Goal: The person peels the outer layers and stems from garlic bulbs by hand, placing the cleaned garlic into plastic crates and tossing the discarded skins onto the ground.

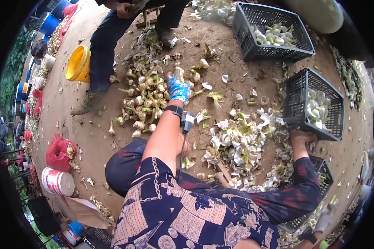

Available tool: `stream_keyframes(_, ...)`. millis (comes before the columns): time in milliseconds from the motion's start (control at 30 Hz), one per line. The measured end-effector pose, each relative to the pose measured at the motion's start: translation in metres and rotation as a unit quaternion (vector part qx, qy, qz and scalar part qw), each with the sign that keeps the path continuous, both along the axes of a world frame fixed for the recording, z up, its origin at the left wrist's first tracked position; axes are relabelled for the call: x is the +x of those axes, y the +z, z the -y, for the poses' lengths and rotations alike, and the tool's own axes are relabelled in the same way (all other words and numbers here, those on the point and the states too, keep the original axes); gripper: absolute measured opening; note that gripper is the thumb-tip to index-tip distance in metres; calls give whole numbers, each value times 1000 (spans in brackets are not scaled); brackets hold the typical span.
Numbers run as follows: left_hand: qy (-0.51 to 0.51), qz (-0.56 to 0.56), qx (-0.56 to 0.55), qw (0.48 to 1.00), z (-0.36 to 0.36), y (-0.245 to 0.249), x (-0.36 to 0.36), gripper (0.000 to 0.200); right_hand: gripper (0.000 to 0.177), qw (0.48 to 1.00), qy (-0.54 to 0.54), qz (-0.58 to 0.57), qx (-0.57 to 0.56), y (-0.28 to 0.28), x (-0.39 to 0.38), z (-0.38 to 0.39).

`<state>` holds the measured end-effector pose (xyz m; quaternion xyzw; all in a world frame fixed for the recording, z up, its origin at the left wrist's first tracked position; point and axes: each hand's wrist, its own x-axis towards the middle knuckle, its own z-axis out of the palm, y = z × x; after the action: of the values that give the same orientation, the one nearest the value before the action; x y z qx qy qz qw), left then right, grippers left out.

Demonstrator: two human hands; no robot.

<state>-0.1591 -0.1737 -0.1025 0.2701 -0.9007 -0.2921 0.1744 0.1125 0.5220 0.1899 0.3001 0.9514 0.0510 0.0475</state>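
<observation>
My left hand (179, 88), in a blue patterned glove with a strap and small device at the wrist, reaches over the right side of a heap of garlic bulbs (147, 95) with stalks. Its fingers are closed round a pale garlic bulb (178, 73). At the lower right edge is my right hand (323, 220), in a whitish glove with a dark wristband. It is beside a black crate (293, 225), and its fingers are too unclear to read. Peeled white leaves (239, 145) lie in a loose pile between the heap and my outstretched leg.
Two dark crates (274, 12) (338, 97) hold cleaned bulbs at the upper right. Another person's leg (106, 50) stands near a yellow bucket (78, 63). A red net bag (59, 153) and a white bucket (58, 181) are on the left. My bare foot (301, 137) touches the nearer crate.
</observation>
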Motion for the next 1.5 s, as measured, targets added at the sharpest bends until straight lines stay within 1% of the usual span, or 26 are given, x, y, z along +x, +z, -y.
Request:
stream_keyframes(67,-23,122,-14,992,22,-9,-19,48,36,999,5,13,32,-30,52,-63)
stream_keyframes(100,-58,147,-72,985,31,-20,-25,62,35,995,-90,-31,-32,-26,41,-28)
stream_keyframes(167,-144,288,-103,941,39,-20,-40,62,33,991,-127,37,-5,-24,20,-3)
stream_keyframes(233,-195,344,-89,914,46,-42,-48,62,34,979,-91,-58,-175,-65,28,-72)
stream_keyframes(267,-188,385,-56,902,51,-58,-51,60,34,957,-68,-107,-259,-63,3,-46)
stream_keyframes(300,-193,321,-88,923,56,-82,-53,54,34,962,-39,-103,-252,-60,-18,-12)
stream_keyframes(367,-109,328,-85,934,39,-53,-56,48,31,952,13,-119,-282,-50,-101,131)
stream_keyframes(400,-53,325,-2,944,37,-55,-55,50,29,937,30,-135,-320,-54,-125,174)
stream_keyframes(433,-70,268,-8,961,33,-62,-45,49,27,915,138,-166,-340,-78,-139,200)
stream_keyframes(500,13,158,253,954,13,-84,-25,49,37,815,-7,-108,-569,-87,-179,283)
stream_keyframes(567,-104,139,509,843,-29,-48,0,50,38,744,1,-83,-662,-127,-188,315)
stream_keyframes(600,-140,148,571,796,-61,-12,15,51,31,779,215,-68,-586,-175,-186,307)
stream_keyframes(633,-172,156,629,742,-92,30,30,52,33,807,174,-43,-563,-172,-194,326)
stream_keyframes(667,-238,170,648,704,-118,69,46,55,41,780,232,-104,-572,-174,-194,340)
stream_keyframes(700,-303,183,662,661,-139,92,59,59,37,811,324,-104,-475,-177,-195,343)
stream_keyframes(733,-361,201,593,691,-156,87,71,65,35,816,342,-39,-464,-163,-194,347)
stream_keyframes(767,-371,244,565,696,-165,125,80,71,30,796,275,9,-540,-137,-188,346)
stream_keyframes(867,-436,144,545,701,-185,162,113,83,26,778,291,-56,-555,-120,-160,318)
stream_keyframes(900,-488,135,385,772,-186,172,125,85,28,768,272,-54,-577,-113,-150,314)
stream_keyframes(967,-530,105,144,829,-198,179,148,87,30,782,271,-15,-561,-103,-131,307)
stream_keyframes(1100,-521,131,164,827,-201,199,170,92,33,765,270,-67,-580,-87,-100,312)
stream_keyframes(1167,-518,146,148,830,-196,205,181,91,33,776,265,4,-573,-83,-93,315)
stream_keyframes(1300,-530,152,74,831,-184,218,191,89,28,721,175,130,-658,-65,-85,319)
stream_keyframes(1367,-537,155,86,824,-179,223,192,90,26,738,243,90,-623,-68,-80,321)
stream_keyframes(1433,-548,86,108,825,-174,216,192,83,22,727,345,-63,-591,-74,-78,323)
stream_keyframes(1500,-541,123,382,739,-165,208,186,84,20,729,331,-51,-597,-66,-78,323)
